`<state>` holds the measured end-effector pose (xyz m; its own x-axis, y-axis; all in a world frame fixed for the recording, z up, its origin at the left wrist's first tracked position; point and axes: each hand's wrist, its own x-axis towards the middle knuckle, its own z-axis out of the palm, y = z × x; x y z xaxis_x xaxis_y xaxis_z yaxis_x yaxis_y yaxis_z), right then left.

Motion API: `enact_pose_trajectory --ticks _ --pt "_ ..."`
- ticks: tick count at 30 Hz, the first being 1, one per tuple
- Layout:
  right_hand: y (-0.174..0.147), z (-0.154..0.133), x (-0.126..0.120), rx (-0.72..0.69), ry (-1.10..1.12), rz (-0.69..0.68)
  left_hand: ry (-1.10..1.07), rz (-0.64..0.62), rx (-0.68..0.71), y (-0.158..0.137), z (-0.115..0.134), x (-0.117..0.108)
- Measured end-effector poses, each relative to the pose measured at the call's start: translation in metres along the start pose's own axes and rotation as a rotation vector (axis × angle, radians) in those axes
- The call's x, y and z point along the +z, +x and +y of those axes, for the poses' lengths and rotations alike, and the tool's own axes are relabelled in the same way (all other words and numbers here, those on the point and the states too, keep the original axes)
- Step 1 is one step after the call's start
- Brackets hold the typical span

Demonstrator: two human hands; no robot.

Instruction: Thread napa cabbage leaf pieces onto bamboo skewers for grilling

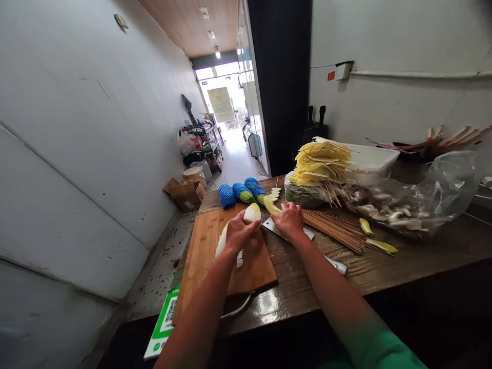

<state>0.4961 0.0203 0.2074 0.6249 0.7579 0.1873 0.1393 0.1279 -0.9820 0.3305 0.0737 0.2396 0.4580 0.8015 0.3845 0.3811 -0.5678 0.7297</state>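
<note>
Above the wooden cutting board (207,233), my left hand (237,233) grips a small head of napa cabbage (252,212), pale with a yellowish tip. Between the fingers of my right hand (290,220) is a single cabbage leaf (271,206), held apart from the head. More pale cabbage (222,242) lies on the board, partly hidden behind my left hand. A small white piece (240,259) rests near my left wrist. Under my right hand and forearm lies a flat metal blade (273,228) with a hole in its corner, its metal handle (336,265) showing beyond the forearm.
Loose bamboo skewers (334,228) spread to the right, near two small yellow leaves (380,246). Skewered cabbage leaves (323,159) are piled behind them, beside a clear bag of mushrooms (395,212). Zucchini in blue foam nets (242,193) lie beyond the board. A green QR-code sign (163,325) sits front left.
</note>
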Motion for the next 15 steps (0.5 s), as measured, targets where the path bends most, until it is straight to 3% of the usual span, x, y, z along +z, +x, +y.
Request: enact_pose_trajectory --ticks 2,4,8,11,15 --pt "-0.005 -0.008 0.005 0.015 0.086 -0.056 -0.263 0.034 -0.071 -0.004 0.0 -0.004" --pt "-0.011 -0.017 0.014 0.081 0.217 -0.206 -0.44 0.063 -0.09 -0.012 0.006 -0.005" --pt "-0.024 -0.03 0.028 0.155 0.46 -0.495 -0.522 0.022 -0.082 -0.028 0.014 -0.011" --pt "-0.029 -0.031 0.03 0.115 0.506 -0.503 -0.545 -0.073 -0.118 -0.035 0.008 -0.023" --pt "-0.032 -0.029 0.029 0.05 0.358 -0.444 -0.681 -0.19 -0.231 -0.043 -0.006 -0.036"
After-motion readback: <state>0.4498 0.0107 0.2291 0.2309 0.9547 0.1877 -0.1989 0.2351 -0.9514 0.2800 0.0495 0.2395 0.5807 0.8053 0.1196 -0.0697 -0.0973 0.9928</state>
